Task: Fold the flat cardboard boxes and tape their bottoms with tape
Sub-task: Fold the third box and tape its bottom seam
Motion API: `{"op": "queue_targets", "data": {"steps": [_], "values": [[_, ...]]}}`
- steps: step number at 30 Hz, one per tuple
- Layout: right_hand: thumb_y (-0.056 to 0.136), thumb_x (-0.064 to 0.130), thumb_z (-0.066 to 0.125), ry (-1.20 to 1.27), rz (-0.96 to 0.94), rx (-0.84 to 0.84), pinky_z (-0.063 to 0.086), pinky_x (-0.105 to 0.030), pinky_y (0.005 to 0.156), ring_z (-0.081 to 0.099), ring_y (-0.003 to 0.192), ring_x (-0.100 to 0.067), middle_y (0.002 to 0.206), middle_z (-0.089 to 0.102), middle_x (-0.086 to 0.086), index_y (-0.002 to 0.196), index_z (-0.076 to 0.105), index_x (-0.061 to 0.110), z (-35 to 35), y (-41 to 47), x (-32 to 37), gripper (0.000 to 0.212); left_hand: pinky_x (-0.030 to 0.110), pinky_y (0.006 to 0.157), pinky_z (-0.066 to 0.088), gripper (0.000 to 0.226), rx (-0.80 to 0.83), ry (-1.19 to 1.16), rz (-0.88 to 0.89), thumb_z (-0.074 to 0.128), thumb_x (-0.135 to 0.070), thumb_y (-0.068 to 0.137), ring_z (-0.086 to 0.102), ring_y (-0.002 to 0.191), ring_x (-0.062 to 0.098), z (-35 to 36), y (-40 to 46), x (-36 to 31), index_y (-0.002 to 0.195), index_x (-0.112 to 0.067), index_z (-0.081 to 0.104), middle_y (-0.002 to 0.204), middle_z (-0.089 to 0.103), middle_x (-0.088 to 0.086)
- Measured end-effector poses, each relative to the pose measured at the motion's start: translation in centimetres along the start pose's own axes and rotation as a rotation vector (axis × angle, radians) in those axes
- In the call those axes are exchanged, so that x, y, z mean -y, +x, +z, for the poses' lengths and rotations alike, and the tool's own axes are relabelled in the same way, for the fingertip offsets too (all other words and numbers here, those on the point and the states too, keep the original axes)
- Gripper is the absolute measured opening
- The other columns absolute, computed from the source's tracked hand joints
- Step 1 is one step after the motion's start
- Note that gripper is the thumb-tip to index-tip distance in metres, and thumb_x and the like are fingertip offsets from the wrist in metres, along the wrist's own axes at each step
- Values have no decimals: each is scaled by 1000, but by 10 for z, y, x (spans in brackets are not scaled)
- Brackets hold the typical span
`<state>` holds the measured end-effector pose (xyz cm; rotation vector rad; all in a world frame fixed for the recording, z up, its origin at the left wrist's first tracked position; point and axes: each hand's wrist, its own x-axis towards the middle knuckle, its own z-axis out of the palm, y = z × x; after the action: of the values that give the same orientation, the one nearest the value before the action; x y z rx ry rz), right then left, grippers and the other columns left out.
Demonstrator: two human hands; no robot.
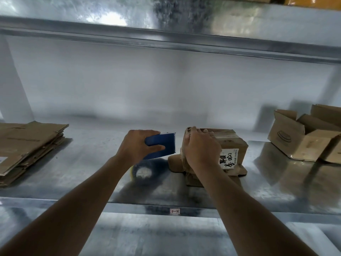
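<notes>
A small cardboard box (219,150) stands near the middle of a metal shelf (88,163), bottom side up, its lower flaps splayed on the shelf around it. A white label (228,158) with handwritten black characters is stuck on the side facing the camera. The right hand (200,147) lies on the box's left top edge, fingers curled over the taped seam and pressing down on it.

Just left of the box, the left hand (137,145) grips a blue tape dispenser (161,145), fingers wrapped around its body, thumb on the near face. The dispenser is held above the shelf, close to the box but not clearly touching it. Below it, a tape roll (143,172) shows, blurred.

Well left of the box, a stack of flat boxes (27,148) lies on the shelf. Well right of the box stand open boxes (302,137), flaps up. An upper shelf (166,34) spans above the box.
</notes>
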<state>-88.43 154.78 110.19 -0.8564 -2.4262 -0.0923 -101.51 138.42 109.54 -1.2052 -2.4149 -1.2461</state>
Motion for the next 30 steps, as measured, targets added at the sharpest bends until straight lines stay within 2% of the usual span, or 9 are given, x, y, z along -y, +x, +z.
{"op": "queue_targets", "data": {"steps": [6,9,13,17,20,23,26,28,30], "values": [[109,31,36,-30,13,33,26,-41,125,48,144,-28,150,57,-12,152,46,6,3,1,2,51,26,96,53,54,30,41,-33,90,-44,76,68,109,16,1,-5,16,126,-30,74,124,74,-5],[109,31,37,-39,10,26,26,-41,126,48,144,-27,149,58,-11,152,47,7,5,-1,3,50,29,103,52,62,50,68,-53,89,-48,75,65,118,18,2,-7,22,132,-31,71,133,70,-3],[109,34,38,16,-24,0,24,-43,127,50,142,-26,145,62,-6,147,53,12,5,-2,1,46,27,100,52,64,65,69,-53,91,-47,72,65,114,16,-2,-7,27,131,-31,71,132,70,-4],[111,32,35,61,-88,-4,5,-46,130,48,143,-21,144,62,1,145,55,19,-9,1,-6,41,27,103,47,72,113,158,-52,93,-46,70,64,120,20,-10,-5,39,136,-29,68,134,69,-3],[111,26,39,85,-148,-31,-3,-49,129,44,145,-19,146,60,4,146,54,23,-13,2,-15,38,28,89,52,57,159,190,-57,93,-46,71,68,99,17,-13,-4,51,121,-26,76,110,77,-5],[104,10,49,157,-158,-72,13,-46,127,45,140,-25,144,56,-2,142,59,24,-11,-1,-24,42,30,77,51,32,160,70,-52,94,-35,72,69,92,18,-13,-5,57,100,-34,78,100,78,-7],[96,-1,52,240,-84,-136,23,-44,119,48,133,-28,137,57,-3,138,62,30,-9,-7,-27,54,27,75,49,39,167,-46,-52,97,-22,69,68,87,10,-16,-9,58,79,-49,70,100,78,-12],[92,-6,52,301,-65,-154,29,-45,118,50,131,-29,134,59,-2,136,63,31,-6,-10,-31,59,30,76,48,36,196,-164,-27,97,-13,66,66,81,5,-19,-11,60,75,-41,75,99,78,-14],[89,-10,54,371,-86,-181,37,-45,113,54,127,-30,131,61,-2,133,64,29,-5,-11,-36,60,35,78,49,28,219,-304,16,94,-10,63,63,86,12,-22,-14,60,82,-17,75,106,77,-7]]}}
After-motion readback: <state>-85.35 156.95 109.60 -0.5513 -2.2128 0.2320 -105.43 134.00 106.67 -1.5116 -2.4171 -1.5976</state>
